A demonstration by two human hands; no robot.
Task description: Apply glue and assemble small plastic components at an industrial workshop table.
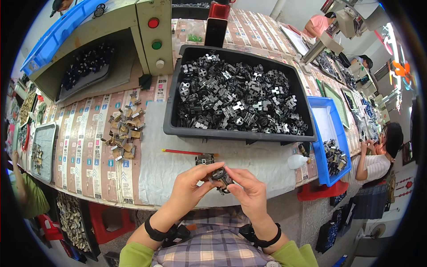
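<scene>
Close to the table's front edge, both my hands are closed around one small dark wheeled chassis [219, 175]. My left hand [189, 183] pinches it from the left with thumb and fingers. My right hand [249, 190] grips its other side, and the fingers of both hands cover much of it. Just beyond them, a second wheeled chassis [204, 159] lies on the white paper [153, 178]. A thin red stick [180, 151] with a yellowish end lies beside it. Past these stands a large black bin [240, 136] heaped with dark wheeled chassis carrying shiny metal pieces.
Left of the paper is a loose pile of brownish metal parts [126, 131]. A beige machine [155, 44] with red and green buttons stands behind it. To the right are a white squeeze bottle [297, 161] and a blue tray [331, 178] holding small parts. Several people work nearby.
</scene>
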